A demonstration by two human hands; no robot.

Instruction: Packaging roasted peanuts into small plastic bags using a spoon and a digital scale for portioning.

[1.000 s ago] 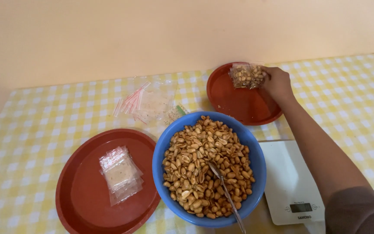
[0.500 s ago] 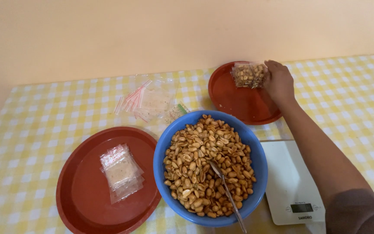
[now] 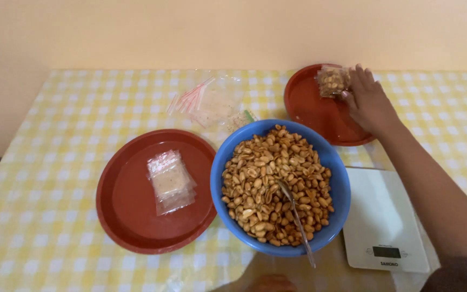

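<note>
**Filled bag held at far plate**

The right hand is closed lightly on a small bag of peanuts, held at the back rim of the far plate, beyond the bowl. The left hand is not in view. If the bag is set so near the rim, it could tip off onto the cloth. The forearm is stretched past the bowl's right side, above the scale; the spoon handle could be knocked. Empty bags lie on the plate left of the bowl.
</note>
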